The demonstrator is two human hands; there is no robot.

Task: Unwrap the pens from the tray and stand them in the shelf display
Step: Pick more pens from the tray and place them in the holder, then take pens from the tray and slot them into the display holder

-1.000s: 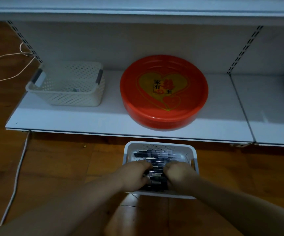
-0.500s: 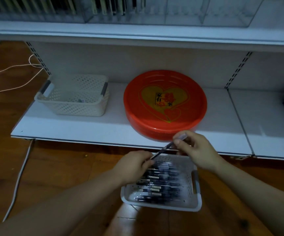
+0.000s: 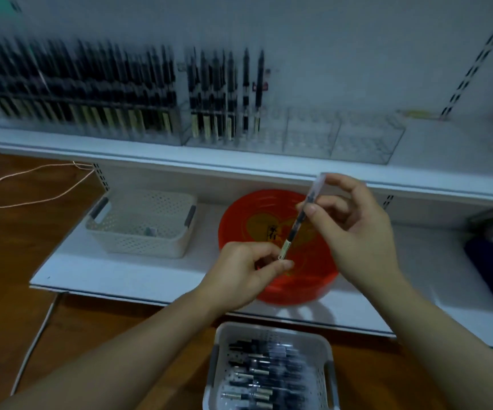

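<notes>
You hold one wrapped black pen (image 3: 298,221) slanted between both hands, above the round red plastic basin (image 3: 304,284).

Your left hand (image 3: 241,272) pinches its lower tip; your right hand (image 3: 350,224) pinches the clear wrapper near the top. The white perforated tray (image 3: 272,331) of wrapped pens sits below on the floor; the clear shelf display (image 3: 313,137) stands above.

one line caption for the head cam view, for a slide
Both hands, left and right, hold a wrapped pen above the red tray.

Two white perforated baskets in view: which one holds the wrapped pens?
The basket on the floor, nearest the person, is full of pens. The shelf basket, left of the red tray, is nearly empty.
</notes>
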